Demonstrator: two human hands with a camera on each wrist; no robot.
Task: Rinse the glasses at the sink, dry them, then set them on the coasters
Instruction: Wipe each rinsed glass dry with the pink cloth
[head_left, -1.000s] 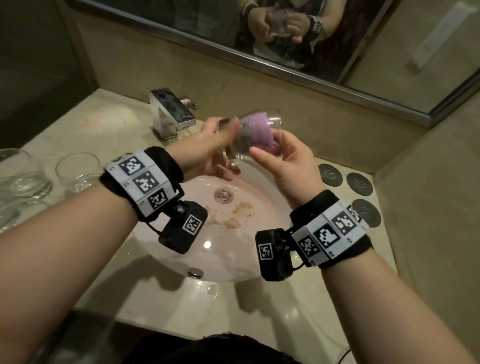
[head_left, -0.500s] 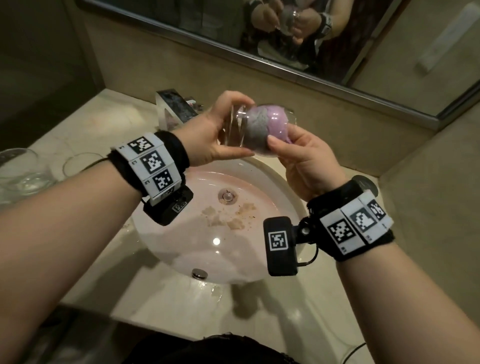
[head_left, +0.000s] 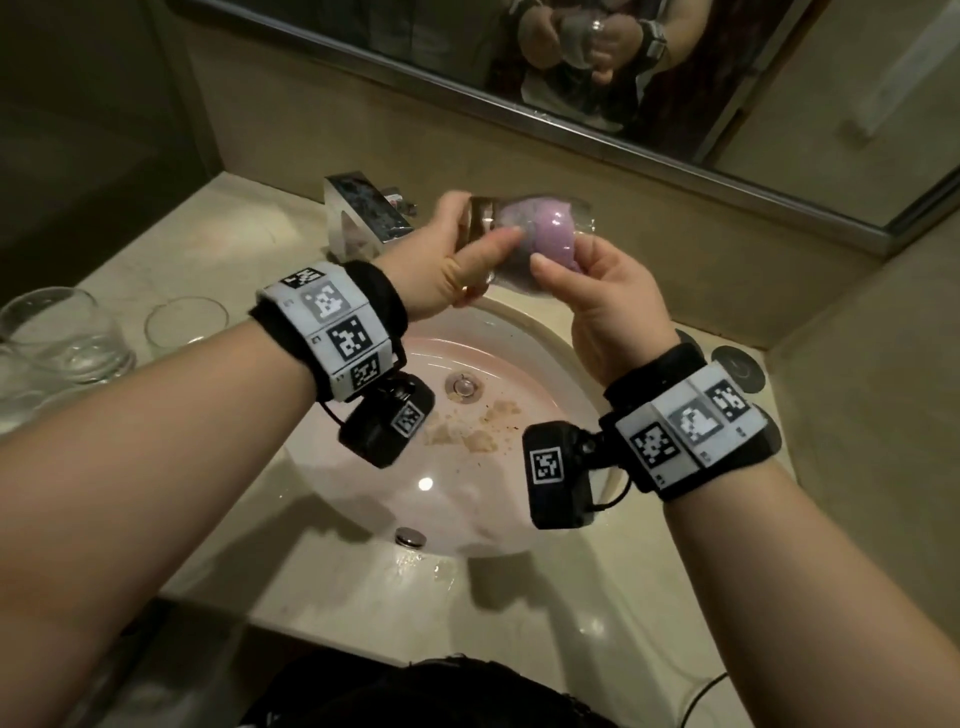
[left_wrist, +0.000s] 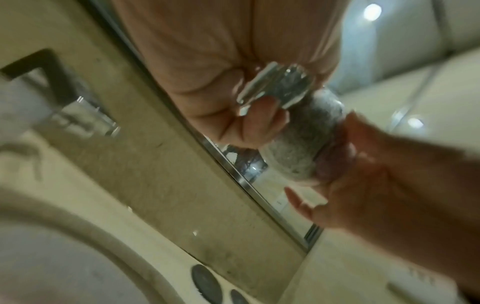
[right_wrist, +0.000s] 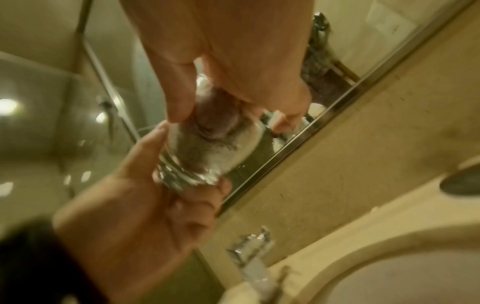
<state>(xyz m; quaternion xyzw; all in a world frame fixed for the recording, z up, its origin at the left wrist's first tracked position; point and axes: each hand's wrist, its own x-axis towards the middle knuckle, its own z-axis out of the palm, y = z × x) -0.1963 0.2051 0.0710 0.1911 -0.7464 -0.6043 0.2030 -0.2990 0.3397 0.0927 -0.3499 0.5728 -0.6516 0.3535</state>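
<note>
Two hands are in view, a left hand and a right hand, each wrist wearing one band with square printed markers and one small black camera.

Three glasses show: one glass held between the hands, with one pink-and-grey cloth stuffed inside it, and two more glasses standing on the counter at the left, a rounder one and a lower one.

Two dark round coasters are partly visible at the right, one clear of the wrist, one mostly hidden.

There is one sink, one chrome tap, one drain and one mirror.
</note>
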